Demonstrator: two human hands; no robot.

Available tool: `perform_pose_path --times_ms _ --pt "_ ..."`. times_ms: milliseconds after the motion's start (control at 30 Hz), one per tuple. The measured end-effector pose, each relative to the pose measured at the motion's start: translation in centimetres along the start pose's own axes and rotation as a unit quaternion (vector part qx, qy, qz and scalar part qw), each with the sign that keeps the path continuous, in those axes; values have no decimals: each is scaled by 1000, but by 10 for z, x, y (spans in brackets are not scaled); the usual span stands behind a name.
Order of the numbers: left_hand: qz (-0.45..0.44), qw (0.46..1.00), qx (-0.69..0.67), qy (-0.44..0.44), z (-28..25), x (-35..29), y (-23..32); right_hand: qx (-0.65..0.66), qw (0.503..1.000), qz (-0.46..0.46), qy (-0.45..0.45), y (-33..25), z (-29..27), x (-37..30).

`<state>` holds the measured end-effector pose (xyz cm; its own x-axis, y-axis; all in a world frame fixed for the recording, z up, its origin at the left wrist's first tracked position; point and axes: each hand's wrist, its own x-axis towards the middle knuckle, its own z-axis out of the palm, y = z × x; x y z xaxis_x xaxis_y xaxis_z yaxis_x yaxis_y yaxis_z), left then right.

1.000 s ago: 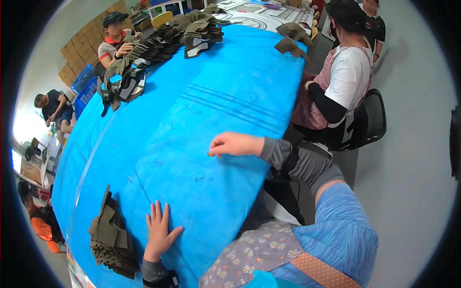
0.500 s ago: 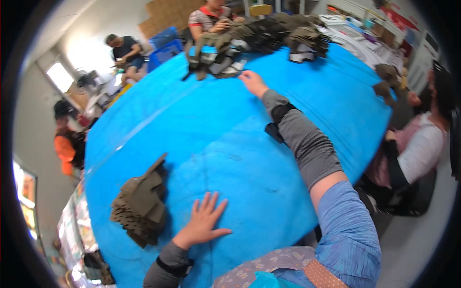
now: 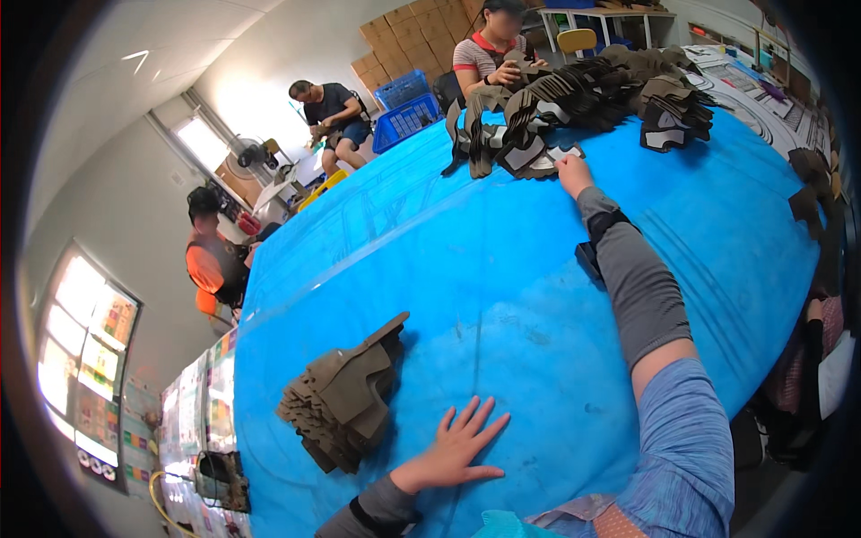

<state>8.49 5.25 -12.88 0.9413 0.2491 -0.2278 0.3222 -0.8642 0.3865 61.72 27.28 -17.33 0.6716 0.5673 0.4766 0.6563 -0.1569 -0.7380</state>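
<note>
My left hand (image 3: 453,453) lies flat on the blue-covered table (image 3: 511,359), fingers spread, holding nothing. Beside it is a stack of olive-brown cut pieces (image 3: 345,394), stepped at its edges. Stretched to the far side, my right hand (image 3: 574,175) has its fingers closed on the near edge of an olive-brown cut piece with white patches (image 3: 536,160). That piece lies at the front of a long heap of similar pieces (image 3: 574,94). My right fingertips are partly hidden.
Behind the heap a person in a striped shirt (image 3: 484,58) handles a piece. Another sits by blue crates (image 3: 404,117); one in orange (image 3: 211,260) is at the left. More brown pieces (image 3: 812,193) lie at the right edge. A fan (image 3: 251,154) stands at the back left.
The view has turned, so the scene sits further right and lower. My right fingers have come onto the patched piece's edge. My left hand stays flat beside the stack.
</note>
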Motion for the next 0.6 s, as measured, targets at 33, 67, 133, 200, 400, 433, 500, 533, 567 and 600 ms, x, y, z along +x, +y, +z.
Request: perform_pose_path --times_ms 33,67,133,200,400,433,500,533,567,600 --pt "-4 1000 -7 0 0 0 -1 -2 1000 0 -8 -7 -9 -9" --pt "-8 1000 -6 2 1 -1 -2 30 999 -22 -32 -13 -20 -18" --pt "-9 1000 -9 0 -1 -4 -3 68 993 -79 -59 -33 -59 -45" --pt "2 1000 -7 -6 -1 -3 -6 67 992 -83 -71 -50 -106 -81" --pt "18 1000 1 -5 1 -3 -9 111 983 -69 -127 -105 -212 -199" --pt "13 1000 16 -3 -1 -1 -9 111 982 -52 -142 -115 -224 -218" --pt "11 999 30 -5 -3 0 -14 134 974 13 -180 -139 -244 -257" --pt "2 1000 5 7 -1 3 -21 162 960 70 -217 -148 -249 -275" --pt "-8 1000 -20 18 1 6 -20 158 961 75 -215 -157 -254 -292" --pt "-6 1000 -25 15 3 10 -10 189 956 69 -211 -166 -256 -311"
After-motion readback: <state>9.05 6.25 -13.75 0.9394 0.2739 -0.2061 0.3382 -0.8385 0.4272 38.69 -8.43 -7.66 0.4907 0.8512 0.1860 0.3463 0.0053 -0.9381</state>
